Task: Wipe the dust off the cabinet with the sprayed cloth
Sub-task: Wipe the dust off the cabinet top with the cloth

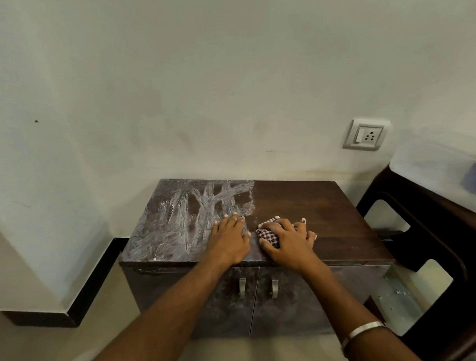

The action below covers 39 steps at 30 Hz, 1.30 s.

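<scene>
Pressing down with my right hand, I have the fingers curled over a bunched red-and-white checked cloth, holding it against the top of the low dark brown wooden cabinet, near the front edge and about midway across. My left hand lies flat just beside it, palm down, fingers straight and slightly spread, resting on the cabinet top and holding nothing. The cloth sits right at the border between two halves of the surface: to its left, under and beyond my left hand, the top is covered in grey-white dust streaked with smeared lines; to its right the wood is dark and shows its grain. Below the front edge are two doors with a pair of small metal handles side by side at the centre. A thin silver bangle circles my right wrist. The cabinet stands against a pale wall, which carries a white switch and socket plate up to the right. Farther right a dark brown plastic stool stands close beside the cabinet, with a translucent plastic box resting on its seat.
</scene>
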Available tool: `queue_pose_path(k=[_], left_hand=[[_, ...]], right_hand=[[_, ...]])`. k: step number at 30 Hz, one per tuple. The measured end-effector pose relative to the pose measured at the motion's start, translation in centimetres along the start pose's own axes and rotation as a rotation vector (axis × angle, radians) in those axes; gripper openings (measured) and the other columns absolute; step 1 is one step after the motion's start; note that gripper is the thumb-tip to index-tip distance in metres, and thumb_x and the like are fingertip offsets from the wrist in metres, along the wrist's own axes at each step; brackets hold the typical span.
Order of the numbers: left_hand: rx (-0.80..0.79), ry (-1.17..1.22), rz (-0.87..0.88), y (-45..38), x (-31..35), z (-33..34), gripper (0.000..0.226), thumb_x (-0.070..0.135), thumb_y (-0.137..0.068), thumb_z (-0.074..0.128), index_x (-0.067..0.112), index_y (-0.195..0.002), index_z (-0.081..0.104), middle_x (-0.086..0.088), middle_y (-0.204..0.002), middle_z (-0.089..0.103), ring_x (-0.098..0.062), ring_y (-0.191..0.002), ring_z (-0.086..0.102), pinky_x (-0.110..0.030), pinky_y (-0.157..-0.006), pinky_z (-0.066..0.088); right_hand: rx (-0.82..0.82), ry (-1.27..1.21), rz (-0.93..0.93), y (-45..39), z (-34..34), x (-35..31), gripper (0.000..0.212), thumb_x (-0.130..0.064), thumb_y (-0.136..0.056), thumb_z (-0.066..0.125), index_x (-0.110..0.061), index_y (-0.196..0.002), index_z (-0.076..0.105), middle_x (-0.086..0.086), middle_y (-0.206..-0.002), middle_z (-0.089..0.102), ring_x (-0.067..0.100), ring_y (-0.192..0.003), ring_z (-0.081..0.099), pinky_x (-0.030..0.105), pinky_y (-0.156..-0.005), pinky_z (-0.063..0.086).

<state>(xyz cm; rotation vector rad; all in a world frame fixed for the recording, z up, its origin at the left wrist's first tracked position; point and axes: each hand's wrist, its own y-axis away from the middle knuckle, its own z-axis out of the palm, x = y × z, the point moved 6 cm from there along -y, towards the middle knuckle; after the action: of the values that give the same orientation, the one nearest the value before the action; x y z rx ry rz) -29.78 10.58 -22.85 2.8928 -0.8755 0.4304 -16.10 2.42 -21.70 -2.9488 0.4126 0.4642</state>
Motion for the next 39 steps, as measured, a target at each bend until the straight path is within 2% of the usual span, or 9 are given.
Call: queue_pose_path(k=[6,13,20,27,34,39], left_hand=[[0.005,0.010,0.000,0.7,0.3,-0.2,0.059,0.041,-0.102,0.024,0.019,-0.154,0.009,-0.002,-0.163,0.001,-0.022,-0.149,-0.003,-0.043,-0.118,-0.003],[-0.007,0.020,0.002,1.3,0.2,-0.2,0.059,0.041,-0.102,0.025,0.019,-0.154,0.009,-0.003,-0.163,0.002,-0.023,-0.149,-0.002,-0.044,-0.121,-0.001],[0.010,0.032,-0.010,1.5,0.5,-0.4,0.059,0.040,-0.102,0.027,0.018,-0.154,0.011,-0.004,-0.162,0.004,-0.023,-0.149,0.000,-0.046,-0.121,0.000],[0.003,0.031,-0.015,1.6,0.4,-0.2,0.058,0.041,-0.102,0.026,0.019,-0.154,0.010,-0.003,-0.163,0.003,-0.023,-0.149,-0.001,-0.046,-0.121,0.000],[0.013,0.042,-0.010,1.7,0.1,-0.1,0.059,0.042,-0.102,0.026,0.020,-0.154,0.011,-0.002,-0.163,0.004,-0.023,-0.149,0.000,-0.046,-0.121,0.000],[0.007,0.042,-0.015,1.9,-0.5,0.0,0.059,0.042,-0.102,0.024,0.019,-0.154,0.012,-0.001,-0.163,0.004,-0.022,-0.149,-0.001,-0.044,-0.120,-0.002]], right_hand=[[0.012,0.003,-0.090,2.0,0.0,0.1,0.054,-0.067,-0.085,0.037,-0.039,-0.131,0.047,-0.014,-0.140,0.036,0.027,-0.134,0.023,0.058,-0.111,0.013],[-0.008,-0.016,0.008,1.5,-0.4,0.2,0.053,-0.063,-0.089,0.041,-0.038,-0.135,0.044,-0.010,-0.144,0.034,0.033,-0.136,0.019,0.059,-0.111,0.011],[0.063,0.011,-0.105,4.1,0.1,-0.4,0.060,-0.071,-0.082,0.032,-0.040,-0.130,0.047,-0.015,-0.138,0.038,0.024,-0.129,0.027,0.055,-0.108,0.016],[0.009,-0.018,-0.018,3.6,-0.3,-0.5,0.051,-0.063,-0.089,0.042,-0.037,-0.133,0.047,-0.012,-0.140,0.036,0.033,-0.135,0.020,0.058,-0.110,0.013],[0.021,-0.002,-0.129,5.2,0.0,-1.5,0.055,-0.067,-0.083,0.034,-0.046,-0.133,0.042,-0.017,-0.136,0.037,0.023,-0.127,0.026,0.055,-0.110,0.016],[-0.018,-0.015,-0.071,4.2,-0.1,-1.9,0.049,-0.062,-0.087,0.041,-0.044,-0.132,0.045,-0.015,-0.138,0.036,0.028,-0.130,0.024,0.056,-0.109,0.015]])
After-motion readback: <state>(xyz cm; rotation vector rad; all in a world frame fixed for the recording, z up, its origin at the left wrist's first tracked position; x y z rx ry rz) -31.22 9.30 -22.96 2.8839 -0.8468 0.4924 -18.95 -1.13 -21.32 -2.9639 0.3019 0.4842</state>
